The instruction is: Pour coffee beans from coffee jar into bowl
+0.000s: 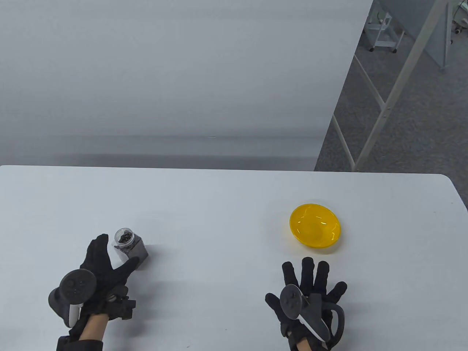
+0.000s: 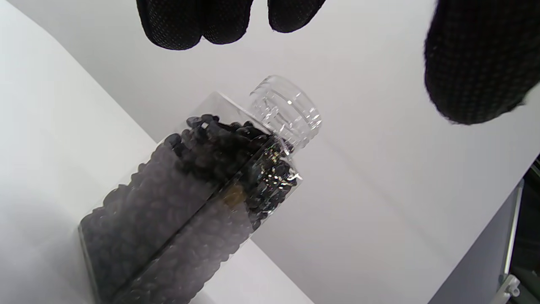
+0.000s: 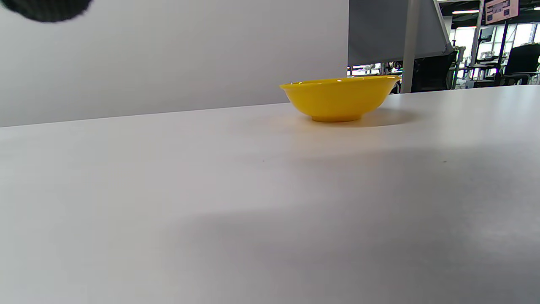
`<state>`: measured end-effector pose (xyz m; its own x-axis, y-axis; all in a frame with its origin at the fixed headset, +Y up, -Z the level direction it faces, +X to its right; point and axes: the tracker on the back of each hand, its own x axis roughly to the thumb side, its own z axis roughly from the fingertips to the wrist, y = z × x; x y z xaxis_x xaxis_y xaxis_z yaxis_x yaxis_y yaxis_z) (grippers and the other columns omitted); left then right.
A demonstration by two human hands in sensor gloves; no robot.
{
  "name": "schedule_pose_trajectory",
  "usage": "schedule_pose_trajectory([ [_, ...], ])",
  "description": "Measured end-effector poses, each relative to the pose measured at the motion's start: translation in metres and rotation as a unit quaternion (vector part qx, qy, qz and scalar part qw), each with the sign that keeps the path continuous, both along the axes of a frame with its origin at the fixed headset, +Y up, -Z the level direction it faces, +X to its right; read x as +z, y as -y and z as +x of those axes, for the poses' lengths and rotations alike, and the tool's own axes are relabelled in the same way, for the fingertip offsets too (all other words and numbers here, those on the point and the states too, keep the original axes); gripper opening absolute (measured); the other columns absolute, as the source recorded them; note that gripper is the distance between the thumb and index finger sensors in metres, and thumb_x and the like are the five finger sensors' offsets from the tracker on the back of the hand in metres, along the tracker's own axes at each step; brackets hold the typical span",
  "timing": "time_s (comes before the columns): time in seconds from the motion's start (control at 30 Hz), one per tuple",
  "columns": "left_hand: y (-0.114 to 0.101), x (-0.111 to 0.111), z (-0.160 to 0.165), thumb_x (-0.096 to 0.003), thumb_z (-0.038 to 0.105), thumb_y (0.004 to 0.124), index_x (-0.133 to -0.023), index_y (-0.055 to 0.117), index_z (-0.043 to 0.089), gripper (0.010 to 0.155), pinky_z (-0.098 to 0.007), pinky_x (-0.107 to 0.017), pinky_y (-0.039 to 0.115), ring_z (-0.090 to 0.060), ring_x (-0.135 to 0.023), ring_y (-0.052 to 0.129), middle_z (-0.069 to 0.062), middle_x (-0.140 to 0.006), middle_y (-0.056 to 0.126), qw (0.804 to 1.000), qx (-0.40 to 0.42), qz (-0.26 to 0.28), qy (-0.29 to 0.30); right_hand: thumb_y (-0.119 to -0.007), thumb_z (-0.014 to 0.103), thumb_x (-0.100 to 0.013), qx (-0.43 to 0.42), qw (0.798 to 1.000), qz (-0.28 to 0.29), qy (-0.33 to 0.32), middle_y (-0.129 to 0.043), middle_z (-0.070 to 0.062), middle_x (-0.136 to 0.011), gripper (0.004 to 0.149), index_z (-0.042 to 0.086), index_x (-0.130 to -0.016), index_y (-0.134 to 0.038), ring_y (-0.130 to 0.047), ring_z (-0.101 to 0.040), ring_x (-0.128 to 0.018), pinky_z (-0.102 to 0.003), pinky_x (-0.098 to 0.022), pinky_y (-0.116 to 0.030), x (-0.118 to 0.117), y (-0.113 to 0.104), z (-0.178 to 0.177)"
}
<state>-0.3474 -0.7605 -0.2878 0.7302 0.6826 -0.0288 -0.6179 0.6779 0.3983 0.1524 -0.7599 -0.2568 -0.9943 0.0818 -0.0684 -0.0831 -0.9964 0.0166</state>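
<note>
Black gloved fingers (image 2: pixel 194 21) of the left hand (image 1: pixel 104 272) hang spread at the top of the left wrist view, thumb (image 2: pixel 476 63) set apart, nothing held between them. Just below them stands the clear square plastic coffee jar (image 2: pixel 190 202), lid off, its threaded neck (image 2: pixel 284 112) open, filled with dark coffee beans (image 2: pixel 219 143) up to the shoulder. On the table view the left hand cups around the jar's near side; contact cannot be confirmed. The right hand (image 1: pixel 310 292) lies flat on the white table (image 1: pixel 219 204), fingers splayed and holding nothing. Just beyond its fingertips sits the shallow yellow plastic bowl (image 1: pixel 315 225), upright, well apart from the jar. A grey partition (image 1: pixel 164 73) stands behind the table; a white metal frame (image 1: pixel 398 80) stands on the floor to the right. No legible label or writing appears on jar or bowl.
</note>
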Motion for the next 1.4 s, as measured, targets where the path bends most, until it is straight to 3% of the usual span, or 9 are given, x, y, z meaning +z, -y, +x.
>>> schedule_pose_trajectory([
  [0.33,0.018,-0.018,-0.006,-0.0255,0.075,0.093,-0.108,0.039,0.012,0.117,-0.073,-0.064,0.05,-0.055,-0.101,0.056,-0.022,-0.11,0.042,0.998,0.048,-0.027,0.004,-0.057,0.08,-0.035,-0.017,1.0,-0.001,0.006,0.014,-0.012,-0.105,0.09,0.042,-0.095,-0.002,0.01,-0.049,-0.097,-0.086,-0.05,0.0,-0.003,-0.003,0.005],
  [0.67,0.036,-0.033,-0.015,-0.0228,0.071,0.098,-0.106,0.039,0.005,0.121,-0.074,-0.063,0.052,-0.055,-0.098,0.06,-0.023,-0.108,0.044,0.996,0.07,-0.059,-0.006,-0.057,0.079,-0.035,-0.017,1.0,-0.002,0.007,0.014,-0.013,-0.105,0.09,0.042,-0.095,-0.002,0.01,-0.05,-0.097,-0.086,-0.05,0.0,-0.004,-0.003,0.005],
  [1.03,0.041,-0.046,-0.009,-0.0266,0.056,0.101,-0.104,0.044,0.005,0.109,-0.072,-0.061,0.056,-0.055,-0.094,0.066,-0.023,-0.105,0.05,0.994,0.08,-0.074,-0.006,-0.058,0.079,-0.035,-0.008,1.0,-0.003,0.003,0.013,-0.013,-0.105,0.09,0.042,-0.095,-0.002,0.01,-0.05,-0.097,-0.086,-0.05,0.0,-0.006,-0.001,0.002],
  [1.4,0.045,-0.05,-0.008,-0.0307,0.051,0.099,-0.102,0.05,0.009,0.096,-0.068,-0.061,0.06,-0.055,-0.092,0.07,-0.022,-0.104,0.054,0.993,0.091,-0.077,-0.003,-0.058,0.079,-0.035,-0.008,1.0,-0.006,-0.001,0.013,-0.013,-0.105,0.09,0.041,-0.095,-0.003,0.01,-0.049,-0.097,-0.086,-0.05,0.0,-0.007,-0.001,0.0],
])
